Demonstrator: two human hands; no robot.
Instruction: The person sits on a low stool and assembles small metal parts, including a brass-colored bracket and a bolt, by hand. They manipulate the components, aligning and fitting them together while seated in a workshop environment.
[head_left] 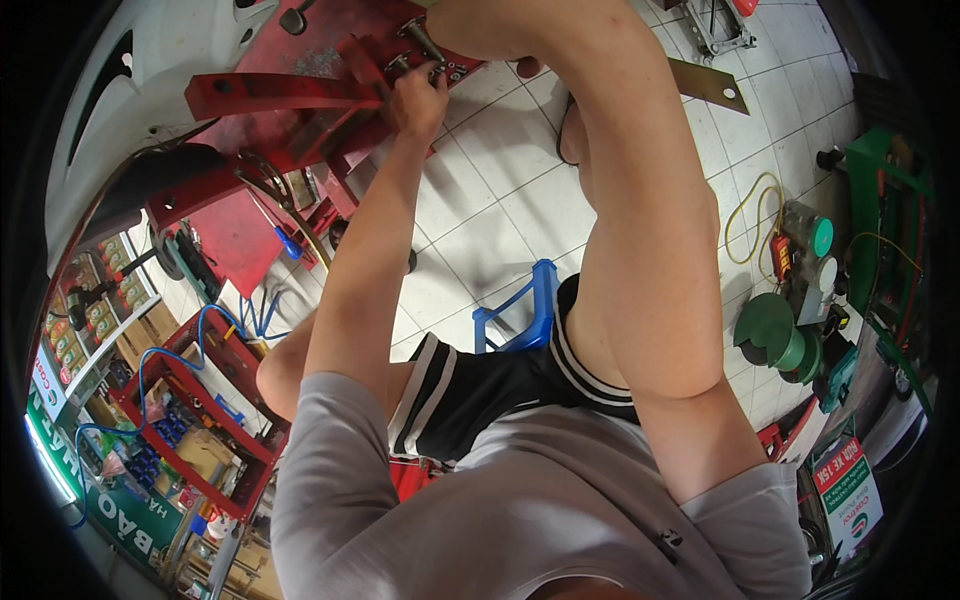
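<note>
At the top of the head view, my left hand (420,103) is closed at the edge of a red metal lift or stand (290,95). Its fingertips are pinched together beside a thick metal bolt or pin (424,42) on that frame. What they hold, if anything, is too small to make out. My right arm bends across from the right, and my right hand (462,28) is close to the same metal pin. The upper frame edge cuts it off, and its fingers do not show.
A white motorbike body panel (110,110) rises at upper left. A blue plastic stool (540,310) stands near my legs. On the left is a red tool cart (190,400) with a blue hose (150,355). Green containers (775,330) and a yellow cord (735,230) are on the right.
</note>
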